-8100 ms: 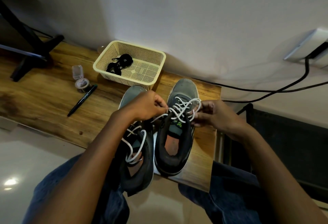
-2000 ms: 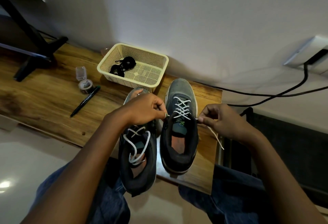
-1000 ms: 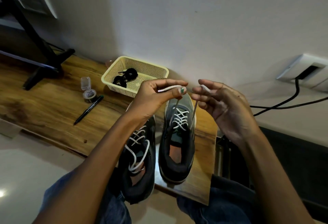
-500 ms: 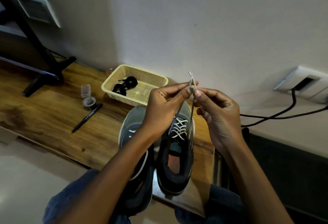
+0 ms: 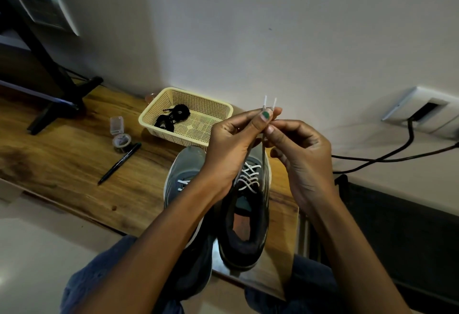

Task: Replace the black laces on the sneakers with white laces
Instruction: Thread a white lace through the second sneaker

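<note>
Two grey sneakers stand side by side on the wooden table [image 5: 62, 154]. The right sneaker [image 5: 246, 226] carries a white lace [image 5: 248, 177] crossed through its eyelets. Both lace ends run up to my hands, held together above the shoe, tips [image 5: 269, 102] sticking up side by side. My left hand [image 5: 231, 149] pinches them between thumb and fingers; my right hand [image 5: 298, 154] pinches the strands just beside it. The left sneaker [image 5: 183, 174] is largely hidden under my left forearm, with a bit of white lace showing. The black laces [image 5: 171, 118] lie in a cream basket [image 5: 223, 112].
A black pen [image 5: 119, 163], a roll of tape [image 5: 121, 139] and a small clear box [image 5: 116, 124] lie left of the basket. A dark stand [image 5: 57, 90] occupies the far left. Black cables [image 5: 387, 157] run along the wall at right. The table's near edge is by my knees.
Both hands lifted from the eyelets, drawing the two lace ends up. They have come together above the right sneaker and now hold the tips evenly side by side.
</note>
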Demonstrator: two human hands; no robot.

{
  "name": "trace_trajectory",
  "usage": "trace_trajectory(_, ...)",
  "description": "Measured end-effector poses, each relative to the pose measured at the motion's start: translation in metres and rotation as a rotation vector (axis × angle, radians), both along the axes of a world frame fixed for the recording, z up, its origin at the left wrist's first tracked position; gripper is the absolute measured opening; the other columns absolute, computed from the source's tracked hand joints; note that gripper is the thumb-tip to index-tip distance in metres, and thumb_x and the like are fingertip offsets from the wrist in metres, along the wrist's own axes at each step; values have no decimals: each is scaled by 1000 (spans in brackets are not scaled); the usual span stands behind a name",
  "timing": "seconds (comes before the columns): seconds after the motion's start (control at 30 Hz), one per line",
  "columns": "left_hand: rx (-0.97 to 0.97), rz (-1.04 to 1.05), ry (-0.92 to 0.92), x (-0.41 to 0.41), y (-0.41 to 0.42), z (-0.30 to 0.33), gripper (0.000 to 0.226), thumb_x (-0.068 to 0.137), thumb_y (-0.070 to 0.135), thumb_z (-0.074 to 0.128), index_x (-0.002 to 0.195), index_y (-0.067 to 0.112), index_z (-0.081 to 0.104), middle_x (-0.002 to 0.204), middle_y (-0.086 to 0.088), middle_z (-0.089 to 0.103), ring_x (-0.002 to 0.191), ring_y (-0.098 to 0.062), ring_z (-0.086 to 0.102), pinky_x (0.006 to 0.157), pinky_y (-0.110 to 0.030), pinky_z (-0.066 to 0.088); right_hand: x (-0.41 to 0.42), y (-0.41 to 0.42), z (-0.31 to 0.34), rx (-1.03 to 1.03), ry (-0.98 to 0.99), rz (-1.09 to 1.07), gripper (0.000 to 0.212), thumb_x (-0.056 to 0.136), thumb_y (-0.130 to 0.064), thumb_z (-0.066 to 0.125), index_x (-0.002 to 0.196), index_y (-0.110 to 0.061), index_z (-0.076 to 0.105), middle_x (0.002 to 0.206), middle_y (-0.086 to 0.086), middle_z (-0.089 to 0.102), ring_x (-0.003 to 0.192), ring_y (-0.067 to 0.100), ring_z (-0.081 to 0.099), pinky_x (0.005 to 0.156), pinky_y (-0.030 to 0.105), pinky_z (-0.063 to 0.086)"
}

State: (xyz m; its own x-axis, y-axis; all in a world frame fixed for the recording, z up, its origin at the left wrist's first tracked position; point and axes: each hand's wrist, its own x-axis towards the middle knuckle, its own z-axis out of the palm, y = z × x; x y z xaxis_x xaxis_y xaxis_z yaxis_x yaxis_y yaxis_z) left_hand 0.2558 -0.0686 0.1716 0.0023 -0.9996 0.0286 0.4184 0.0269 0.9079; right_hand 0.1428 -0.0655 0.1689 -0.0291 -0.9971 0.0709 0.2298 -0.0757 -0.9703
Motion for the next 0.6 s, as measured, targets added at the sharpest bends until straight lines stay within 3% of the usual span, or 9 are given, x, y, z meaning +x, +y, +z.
trace_trajectory(0.27,-20,23,-19,2,-2,-1,15,82,19,63,91,12,73,96,4,74,105,-15,66,89,-27,54,-3,-3,-2,5,53,-4,15,73,-16,73,87,-10,69,80,-1,70,76,15,64,62,21,49)
trace_trajectory(0.43,-30,30,-2,2,-2,-1,12,88,10,61,90,12,73,93,4,75,100,-13,68,76,-20,54,-7,-4,-4,17,77,56,16,73,-14,73,88,-11,68,81,-3,70,75,6,65,59,14,47)
trace_trajectory(0.6,-39,38,-30,5,-3,-1,12,88,10,61,93,10,72,92,5,75,96,-6,67,75,-18,53,-12,-5,-8,62,262,126,29,71,-25,74,96,-13,70,90,-2,72,80,4,67,63,12,48)
